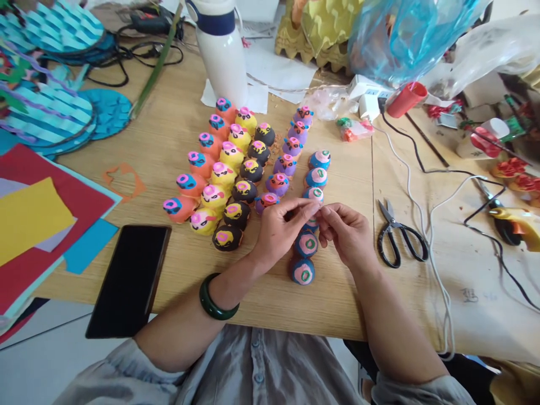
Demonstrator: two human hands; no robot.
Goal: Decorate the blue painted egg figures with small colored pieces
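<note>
My left hand (282, 228) and my right hand (348, 232) meet above the row of blue figures (306, 244) with pink tops and green rings. Thumb and forefinger are pressed together on each hand, and whatever they pinch is too small to make out. Partly covered by the fingers are the middle blue figures. Left of them stand a purple row (284, 164), a black row (244, 190), a yellow row (223, 174) and an orange row (199, 163), all topped with coloured shapes.
Black-handled scissors (393, 225) and white cables (430, 247) lie to the right. A phone (129, 278) overhangs the front edge at left, near coloured sheets (37, 216). Behind stand a white bottle (221, 56) and egg trays (320, 28). A yellow glue gun (517, 222) lies far right.
</note>
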